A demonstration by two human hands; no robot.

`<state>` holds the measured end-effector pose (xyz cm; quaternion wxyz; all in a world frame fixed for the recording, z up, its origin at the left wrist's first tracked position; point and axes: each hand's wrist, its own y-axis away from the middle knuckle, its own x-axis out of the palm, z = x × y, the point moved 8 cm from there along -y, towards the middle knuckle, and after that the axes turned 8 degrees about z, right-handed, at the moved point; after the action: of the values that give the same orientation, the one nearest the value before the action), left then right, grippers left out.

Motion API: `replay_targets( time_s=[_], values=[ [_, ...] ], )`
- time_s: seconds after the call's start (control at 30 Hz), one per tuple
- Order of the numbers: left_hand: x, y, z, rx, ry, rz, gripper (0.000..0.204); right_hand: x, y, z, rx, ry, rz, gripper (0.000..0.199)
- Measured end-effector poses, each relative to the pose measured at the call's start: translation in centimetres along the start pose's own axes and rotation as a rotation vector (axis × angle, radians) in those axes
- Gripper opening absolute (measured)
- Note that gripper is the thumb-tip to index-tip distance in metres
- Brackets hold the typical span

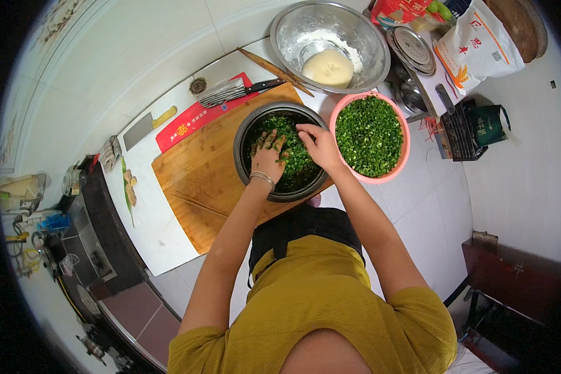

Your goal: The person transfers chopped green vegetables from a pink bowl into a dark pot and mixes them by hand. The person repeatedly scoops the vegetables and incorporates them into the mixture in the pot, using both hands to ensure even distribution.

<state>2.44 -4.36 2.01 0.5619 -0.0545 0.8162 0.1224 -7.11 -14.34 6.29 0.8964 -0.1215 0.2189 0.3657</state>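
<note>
turning the chopped greens by hand in the dark bowl

head view: near the middle of the frame, a deep dark bowl (pixel 239 153) stands at the right end of a wooden board (pixel 201 177) on the white table (pixel 163 248). the chopped greens (pixel 297 157) being worked lie inside it, glossy and dark in places. the left hand (pixel 269 161) is down among them, its fingers spread loosely, bits stuck to the skin; it rests in the mix rather than gripping a firm load. the right hand (pixel 320 147) is over the bowl's right side, fingers bent with thumb and forefinger near each other; whether they pinch anything cannot be told.

to mix well, i would reach to the bottom with the left hand, lift and fold the greens over, and avoid squeezing, since bruised leaves would likely give up water. the right hand could serve best by steadying the rim, as the bowl sits close to the board's edge. strokes should run inward from the wall so nothing spills.

just right of the bowl, a pink basin (pixel 407 144) is heaped with more chopped greens; if any are to be added, small handfuls should blend more evenly.
</note>
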Motion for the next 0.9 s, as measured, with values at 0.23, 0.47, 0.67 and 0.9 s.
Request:
replay_targets(
  time_s=[0.23,0.47,0.67,0.9],
  values=[
    [2.9,-1.7,-1.9,-0.202,0.078,0.498,0.050,1.2,0.2,-3.8,0.238,-0.706,0.128,0.044],
    [3.3,-2.7,-0.3,-0.011,0.154,0.045,0.051,1.5,0.8,-3.9,0.401,-1.465,0.178,0.065],
    [-0.8,-0.7,-2.2,-0.043,0.258,-0.142,0.047,1.6,0.1,-3.5,0.347,-1.166,-0.097,0.062],
    [-1.2,-0.8,-3.7,-0.118,0.352,-0.190,0.046,3.1,-0.4,-1.1,0.297,-1.121,-0.226,0.058]
  ],
)
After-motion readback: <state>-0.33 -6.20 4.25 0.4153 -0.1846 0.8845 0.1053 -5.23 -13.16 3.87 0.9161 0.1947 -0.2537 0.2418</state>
